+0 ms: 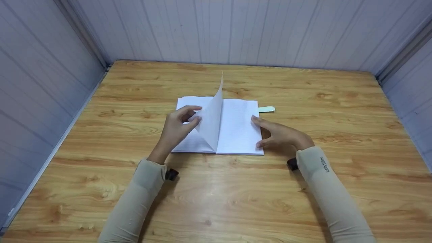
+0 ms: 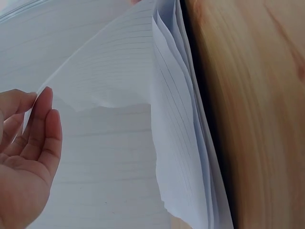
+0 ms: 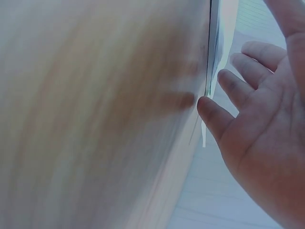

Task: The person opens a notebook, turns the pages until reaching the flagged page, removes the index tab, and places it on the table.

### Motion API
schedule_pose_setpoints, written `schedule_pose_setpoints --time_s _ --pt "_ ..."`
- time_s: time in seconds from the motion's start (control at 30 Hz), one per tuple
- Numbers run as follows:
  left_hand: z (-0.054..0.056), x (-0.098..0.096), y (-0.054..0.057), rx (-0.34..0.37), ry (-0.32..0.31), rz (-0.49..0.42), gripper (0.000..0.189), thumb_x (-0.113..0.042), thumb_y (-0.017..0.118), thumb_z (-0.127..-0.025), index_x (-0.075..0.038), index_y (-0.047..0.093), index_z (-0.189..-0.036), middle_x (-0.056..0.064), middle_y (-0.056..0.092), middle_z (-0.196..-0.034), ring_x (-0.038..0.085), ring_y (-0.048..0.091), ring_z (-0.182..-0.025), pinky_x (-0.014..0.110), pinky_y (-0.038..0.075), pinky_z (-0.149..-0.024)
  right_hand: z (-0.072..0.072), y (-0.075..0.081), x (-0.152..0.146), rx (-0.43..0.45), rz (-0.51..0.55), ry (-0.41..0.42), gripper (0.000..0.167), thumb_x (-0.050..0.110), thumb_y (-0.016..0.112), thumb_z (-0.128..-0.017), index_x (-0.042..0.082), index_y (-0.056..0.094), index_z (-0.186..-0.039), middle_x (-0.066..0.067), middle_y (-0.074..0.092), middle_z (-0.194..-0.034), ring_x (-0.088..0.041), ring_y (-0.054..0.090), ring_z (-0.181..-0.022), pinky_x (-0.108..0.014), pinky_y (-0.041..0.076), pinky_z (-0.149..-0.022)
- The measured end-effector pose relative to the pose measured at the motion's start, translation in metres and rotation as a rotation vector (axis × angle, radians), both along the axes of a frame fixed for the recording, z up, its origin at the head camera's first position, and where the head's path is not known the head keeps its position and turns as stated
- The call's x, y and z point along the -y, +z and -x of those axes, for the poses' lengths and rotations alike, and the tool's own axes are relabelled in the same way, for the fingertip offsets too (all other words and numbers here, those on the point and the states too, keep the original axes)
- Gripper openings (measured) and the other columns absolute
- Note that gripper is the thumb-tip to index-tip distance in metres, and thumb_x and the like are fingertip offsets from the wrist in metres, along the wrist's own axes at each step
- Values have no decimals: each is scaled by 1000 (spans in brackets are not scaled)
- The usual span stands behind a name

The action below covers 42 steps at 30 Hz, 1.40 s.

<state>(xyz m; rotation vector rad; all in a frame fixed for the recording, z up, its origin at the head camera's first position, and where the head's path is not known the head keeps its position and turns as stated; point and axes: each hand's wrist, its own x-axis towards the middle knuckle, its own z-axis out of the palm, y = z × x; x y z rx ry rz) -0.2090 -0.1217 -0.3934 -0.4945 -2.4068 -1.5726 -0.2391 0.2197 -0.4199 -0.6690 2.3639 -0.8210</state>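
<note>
An open notebook [image 1: 238,131] with lined white pages lies on the wooden table. One page [image 1: 212,118] stands up from its middle, its free edge pulled leftward. My left hand [image 1: 180,123] pinches that page's edge between thumb and fingers; in the left wrist view the hand [image 2: 28,143] has the sheet stretched taut from the binding. At the notebook's right edge, my right hand [image 1: 278,133] rests with fingers spread and fairly straight, fingertips on the right-hand page's border. The right wrist view shows this hand [image 3: 267,109] beside the notebook's edge, holding nothing.
A pale green strip [image 1: 266,109] sticks out past the notebook's right side. The wooden table [image 1: 216,199] reaches to panelled walls [image 1: 216,33] at the back and both sides. Dark wrist cameras [image 1: 171,174] sit on both sleeves.
</note>
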Motion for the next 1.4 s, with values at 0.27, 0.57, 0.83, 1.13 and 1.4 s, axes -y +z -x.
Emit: schedule_pose_setpoints --time_s 0.27,0.57,0.83,1.13,1.4 --pt "4 10 -5 -104 -66 199 50 1 68 -86 -8 57 -133 15 68 -108 19 61 -76 32 54 -70 -1 1 1 -8 -12 2 97 41 69 -85 20 6 -155 3 1 -163 -18 -1 -150 -44 10 -122" --pt "7 17 -11 -127 -139 424 43 1 65 -87 -5 60 -130 17 33 -153 33 42 -136 41 45 -104 0 1 3 -12 -18 1 96 39 70 -85 19 6 -155 5 -1 -163 -16 -3 -150 -43 9 -122" --pt "10 22 -16 -10 -140 612 56 -12 63 -93 -6 42 -144 12 11 -162 34 20 -147 42 32 -114 0 1 7 -9 -14 8 100 39 71 -84 19 5 -155 5 -2 -163 -15 -5 -150 -44 8 -122" --pt "10 25 -15 191 -188 773 68 -26 57 -97 -5 22 -152 13 8 -162 38 20 -146 46 23 -118 1 -1 8 -20 -19 24 102 40 72 -82 19 4 -155 4 -4 -163 -16 -6 -150 -44 8 -122" --pt "11 32 -18 353 -265 782 74 -28 58 -96 -9 16 -154 15 3 -162 34 4 -149 48 14 -120 3 0 11 -22 -33 47 102 38 72 -83 17 4 -155 2 -4 -163 -18 -6 -150 -44 8 -122"
